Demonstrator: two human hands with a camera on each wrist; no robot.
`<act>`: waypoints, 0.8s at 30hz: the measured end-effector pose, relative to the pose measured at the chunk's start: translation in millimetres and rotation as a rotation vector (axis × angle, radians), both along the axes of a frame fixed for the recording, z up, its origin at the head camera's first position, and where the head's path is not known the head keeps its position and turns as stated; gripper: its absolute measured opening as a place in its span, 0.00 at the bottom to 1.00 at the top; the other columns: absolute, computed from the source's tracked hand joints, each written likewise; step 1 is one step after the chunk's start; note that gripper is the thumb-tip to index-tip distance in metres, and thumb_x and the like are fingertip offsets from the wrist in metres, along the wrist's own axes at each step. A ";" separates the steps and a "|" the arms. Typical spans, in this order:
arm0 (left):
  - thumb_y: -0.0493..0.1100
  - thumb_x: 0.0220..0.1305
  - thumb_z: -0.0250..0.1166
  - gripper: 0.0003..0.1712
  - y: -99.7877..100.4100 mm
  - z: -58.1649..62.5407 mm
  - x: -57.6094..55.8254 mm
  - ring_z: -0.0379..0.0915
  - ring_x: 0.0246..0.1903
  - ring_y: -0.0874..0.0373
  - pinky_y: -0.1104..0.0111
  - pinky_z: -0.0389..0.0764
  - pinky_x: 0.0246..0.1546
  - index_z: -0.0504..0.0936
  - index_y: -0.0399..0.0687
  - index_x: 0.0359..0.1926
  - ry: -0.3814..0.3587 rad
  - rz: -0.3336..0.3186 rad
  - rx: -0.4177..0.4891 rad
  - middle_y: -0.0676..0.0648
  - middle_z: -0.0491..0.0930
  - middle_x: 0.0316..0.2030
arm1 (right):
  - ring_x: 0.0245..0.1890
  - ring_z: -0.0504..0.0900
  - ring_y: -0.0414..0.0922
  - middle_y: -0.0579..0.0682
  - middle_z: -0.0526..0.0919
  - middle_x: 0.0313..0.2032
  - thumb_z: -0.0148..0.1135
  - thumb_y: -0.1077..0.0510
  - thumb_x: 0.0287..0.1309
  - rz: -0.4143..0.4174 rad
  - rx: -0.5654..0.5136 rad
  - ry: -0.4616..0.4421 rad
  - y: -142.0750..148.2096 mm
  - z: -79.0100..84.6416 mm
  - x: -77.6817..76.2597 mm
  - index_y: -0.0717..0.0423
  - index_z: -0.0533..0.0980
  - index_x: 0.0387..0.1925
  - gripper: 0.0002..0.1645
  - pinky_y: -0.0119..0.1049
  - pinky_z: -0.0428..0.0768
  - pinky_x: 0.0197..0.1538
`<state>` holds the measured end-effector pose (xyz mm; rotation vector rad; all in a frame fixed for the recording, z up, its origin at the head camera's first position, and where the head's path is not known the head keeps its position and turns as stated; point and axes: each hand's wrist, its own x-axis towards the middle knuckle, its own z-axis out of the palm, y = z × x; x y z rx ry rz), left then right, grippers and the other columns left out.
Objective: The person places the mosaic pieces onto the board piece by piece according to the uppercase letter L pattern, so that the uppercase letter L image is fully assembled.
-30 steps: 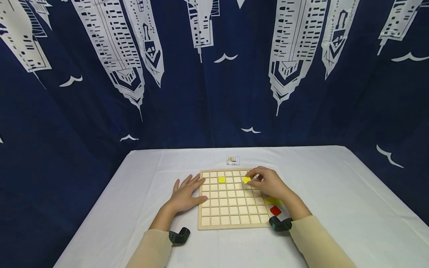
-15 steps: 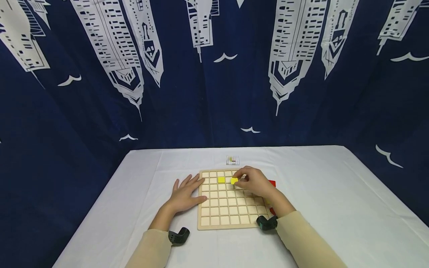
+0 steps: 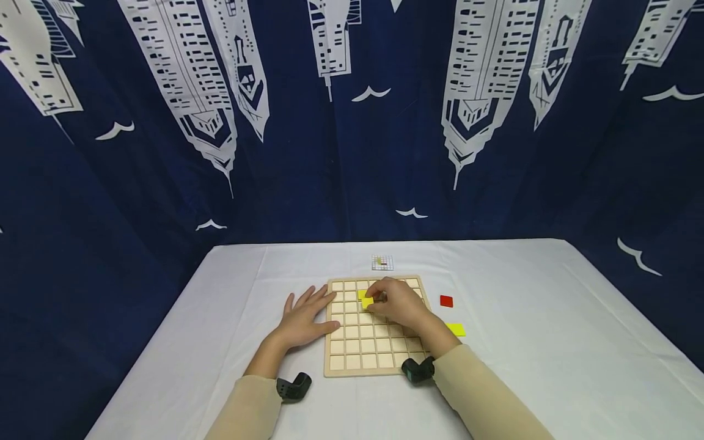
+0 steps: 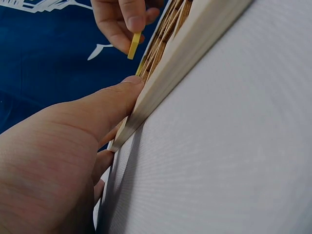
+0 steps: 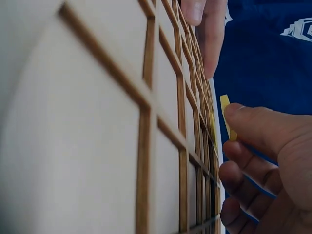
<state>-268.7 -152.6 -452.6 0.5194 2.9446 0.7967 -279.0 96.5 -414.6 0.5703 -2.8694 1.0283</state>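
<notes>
By the spread left hand (image 3: 305, 321), the grid board (image 3: 352, 374) is touched at nine o'clock. Toward eleven, near a laid yellow tile (image 3: 361, 293), a yellow piece (image 3: 366, 304) is pinched by the right hand (image 3: 400, 303). Past two, a red tile (image 3: 447, 301) is seen.

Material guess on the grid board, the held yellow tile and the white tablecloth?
Grid board: likely wood or plywood, matte; pale tan with brown, scorched-looking slat sides up close.
Held yellow tile: painted wood or plastic, can't tell which; thin and stiff-looking, with an evenly yellow edge.
White tablecloth: woven fabric, apparently, matte; faint creases, fine weave-like texture in the left wrist view.
</notes>
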 end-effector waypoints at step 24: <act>0.61 0.62 0.66 0.42 0.1 1.6 1.2 0.41 0.80 0.43 0.37 0.29 0.75 0.65 0.57 0.74 0.004 -0.006 0.016 0.50 0.54 0.79 | 0.32 0.76 0.37 0.41 0.81 0.32 0.76 0.57 0.52 -0.046 0.023 -0.029 -8.3 -8.8 0.0 0.48 0.85 0.38 0.10 0.36 0.77 0.41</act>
